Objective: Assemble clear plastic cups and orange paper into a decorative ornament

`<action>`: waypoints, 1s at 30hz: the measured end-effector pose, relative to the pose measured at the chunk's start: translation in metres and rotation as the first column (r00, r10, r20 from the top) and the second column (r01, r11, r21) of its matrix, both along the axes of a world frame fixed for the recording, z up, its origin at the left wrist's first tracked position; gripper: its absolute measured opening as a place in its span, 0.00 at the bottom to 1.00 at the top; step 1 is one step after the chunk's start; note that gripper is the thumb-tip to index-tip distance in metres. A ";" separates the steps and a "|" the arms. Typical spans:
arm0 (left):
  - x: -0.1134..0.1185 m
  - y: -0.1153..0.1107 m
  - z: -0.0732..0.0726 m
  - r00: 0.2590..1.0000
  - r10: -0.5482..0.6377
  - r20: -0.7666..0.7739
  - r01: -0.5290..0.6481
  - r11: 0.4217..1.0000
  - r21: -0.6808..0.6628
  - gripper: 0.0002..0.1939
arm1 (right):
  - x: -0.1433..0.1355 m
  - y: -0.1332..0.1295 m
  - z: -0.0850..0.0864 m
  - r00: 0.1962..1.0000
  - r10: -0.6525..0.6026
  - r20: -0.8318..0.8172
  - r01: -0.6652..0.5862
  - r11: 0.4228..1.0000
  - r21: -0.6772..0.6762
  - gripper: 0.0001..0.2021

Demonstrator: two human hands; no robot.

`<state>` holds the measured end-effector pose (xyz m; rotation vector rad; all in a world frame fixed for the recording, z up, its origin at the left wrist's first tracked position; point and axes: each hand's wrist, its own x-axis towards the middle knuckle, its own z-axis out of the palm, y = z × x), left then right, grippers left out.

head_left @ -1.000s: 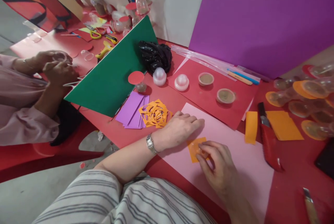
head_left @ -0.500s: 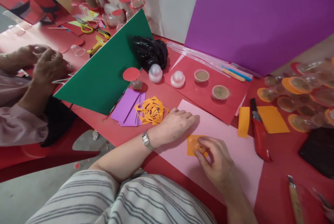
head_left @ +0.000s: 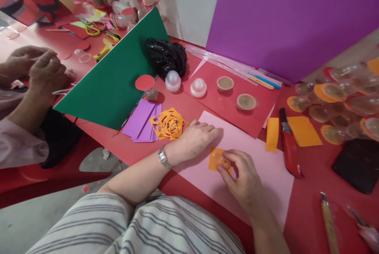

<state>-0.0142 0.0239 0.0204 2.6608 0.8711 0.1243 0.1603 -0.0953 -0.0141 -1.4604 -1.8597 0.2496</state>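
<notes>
While the right hand (head_left: 244, 175) has thumb and fingers clamped on a small clear plastic piece (head_left: 224, 162), that piece is on an orange paper square (head_left: 213, 161), which lies on a pink sheet (head_left: 275, 183); the hand partly covers both. Left hand (head_left: 192, 140): palm down over the sheet's left edge, fingers extended, nothing visibly held. Beyond its wrist: orange paper scraps (head_left: 168, 123), touching purple cards (head_left: 139, 119). Green board (head_left: 109, 76): one, upright, a barrier between this work area and a co-worker's hands (head_left: 49, 72). Black plastic bag (head_left: 167, 56): one, just beside the board. Two small filled cups (head_left: 246, 102): on a red sheet (head_left: 219, 106). Right of the pink sheet, on the red tabletop (head_left: 310, 183): red cutter (head_left: 291, 153), near orange paper pieces (head_left: 303, 131); wooden-handled tool (head_left: 329, 222); black flat item (head_left: 357, 165). Behind these: clear containers (head_left: 337, 108), stacked on their sides.
</notes>
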 end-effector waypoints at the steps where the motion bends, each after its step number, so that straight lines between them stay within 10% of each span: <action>1: 0.000 0.000 0.000 1.000 0.001 0.000 -0.001 1.000 0.000 0.12 | 0.001 0.000 0.000 1.000 -0.002 0.007 0.002 1.000 0.004 0.08; 30: 0.000 0.000 -0.005 1.000 0.007 0.021 -0.007 1.000 0.019 0.12 | 0.001 -0.005 0.005 1.000 0.022 -0.007 -0.022 0.999 -0.037 0.17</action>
